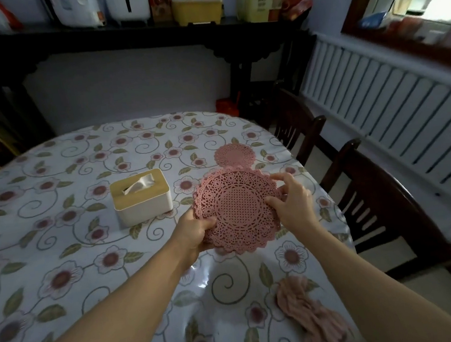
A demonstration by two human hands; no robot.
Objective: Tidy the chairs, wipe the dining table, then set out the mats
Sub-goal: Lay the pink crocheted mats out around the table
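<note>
Nearest the camera, a crumpled pink cloth (pixel 313 316) lies on the floral tablecloth (pixel 59 212), so wiping is judged done. Two dark chairs (pixel 379 201) are drawn up at the table's right edge. A stack of pink lace-cut mats (pixel 238 210) is gripped at its lower left rim by the left hand (pixel 197 230), while an upper mat is pinched at the right edge by the right hand (pixel 292 200). One small mat (pixel 234 155) is already laid beyond, near a tissue box (pixel 142 197). Most mats are left to set out.

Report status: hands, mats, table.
Left hand and right hand both gripping pink mat stack. One small mat already laid. Tissue box, cloth on table.
</note>
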